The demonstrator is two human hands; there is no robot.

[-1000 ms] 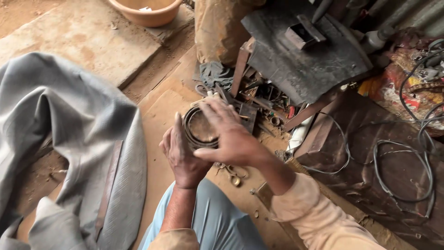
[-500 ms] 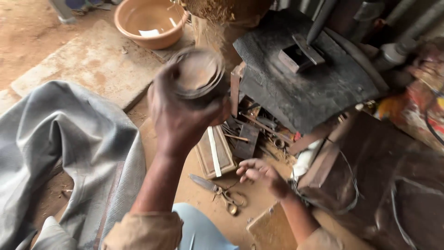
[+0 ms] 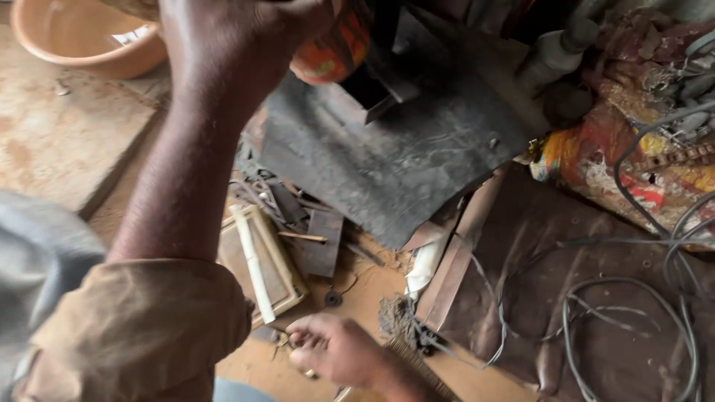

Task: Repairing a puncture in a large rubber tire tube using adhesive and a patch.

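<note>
My left hand [image 3: 231,45] is raised close to the camera at the top, its fingers curled. The round metal cylinder it held earlier is cut off by the frame's top edge. The tan sleeve [image 3: 141,327] of that arm fills the lower left. My right hand [image 3: 335,350] is low on the dusty floor at the bottom centre, fingers curled over small metal bits beside a dirty brush [image 3: 402,327]. What its fingers hold is hidden. A flat wooden box with a pale stick on it [image 3: 261,260] lies just left of that hand.
A dark metal sheet [image 3: 395,156] leans in the middle, with scrap pieces under it. Loose grey cables [image 3: 618,298] lie on brown sheeting at right. An orange basin [image 3: 82,37] stands on a concrete slab [image 3: 59,141] at top left. Grey cloth [image 3: 37,253] is at left.
My left hand has lifted the metal cylinder from lap height up to the camera and out of the top of view. My right hand has dropped to the floor and curled its fingers.
</note>
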